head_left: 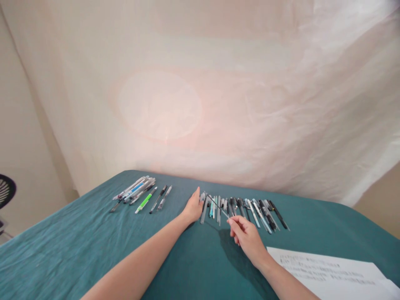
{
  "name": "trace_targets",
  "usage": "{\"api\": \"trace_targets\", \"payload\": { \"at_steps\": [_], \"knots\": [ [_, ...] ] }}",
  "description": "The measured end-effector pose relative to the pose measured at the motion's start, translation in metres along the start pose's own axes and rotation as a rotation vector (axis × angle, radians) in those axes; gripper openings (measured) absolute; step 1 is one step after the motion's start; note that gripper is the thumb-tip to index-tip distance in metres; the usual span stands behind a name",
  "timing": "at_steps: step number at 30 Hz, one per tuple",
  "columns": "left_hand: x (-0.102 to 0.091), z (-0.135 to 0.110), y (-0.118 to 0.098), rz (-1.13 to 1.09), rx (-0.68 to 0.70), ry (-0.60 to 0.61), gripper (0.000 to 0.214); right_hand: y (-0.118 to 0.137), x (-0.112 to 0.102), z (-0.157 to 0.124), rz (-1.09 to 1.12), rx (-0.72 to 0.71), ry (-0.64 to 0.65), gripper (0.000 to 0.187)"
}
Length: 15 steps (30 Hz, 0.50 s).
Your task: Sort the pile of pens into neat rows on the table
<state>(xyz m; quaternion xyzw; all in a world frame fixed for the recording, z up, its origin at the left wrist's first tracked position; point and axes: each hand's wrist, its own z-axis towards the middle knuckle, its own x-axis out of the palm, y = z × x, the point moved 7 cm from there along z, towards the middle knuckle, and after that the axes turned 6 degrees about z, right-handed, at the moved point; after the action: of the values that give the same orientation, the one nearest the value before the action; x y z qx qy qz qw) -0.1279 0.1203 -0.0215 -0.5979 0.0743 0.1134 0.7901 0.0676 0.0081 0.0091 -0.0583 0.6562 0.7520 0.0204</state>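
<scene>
My left hand (193, 206) rests on the teal tablecloth (78, 250) at the left end of a long row of pens (246, 208), its fingers curled around the first pen of the row. My right hand (245, 235) hovers in front of the row and pinches a thin dark pen refill (216, 205) that points up and left toward my left hand. A second, smaller group of pens (139, 192) lies farther left on the cloth.
A white printed sheet of paper (325, 273) lies at the right front of the table. A pale cloth backdrop (218, 104) hangs behind the table. A dark chair back (5, 191) shows at the far left.
</scene>
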Motion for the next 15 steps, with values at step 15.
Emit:
{"api": "trace_targets", "payload": {
  "at_steps": [15],
  "knots": [
    [0.031,-0.034,-0.067,-0.291,-0.237,0.210,0.029,-0.002,-0.003,0.002,0.027,0.002,-0.050,0.039]
  ]
}}
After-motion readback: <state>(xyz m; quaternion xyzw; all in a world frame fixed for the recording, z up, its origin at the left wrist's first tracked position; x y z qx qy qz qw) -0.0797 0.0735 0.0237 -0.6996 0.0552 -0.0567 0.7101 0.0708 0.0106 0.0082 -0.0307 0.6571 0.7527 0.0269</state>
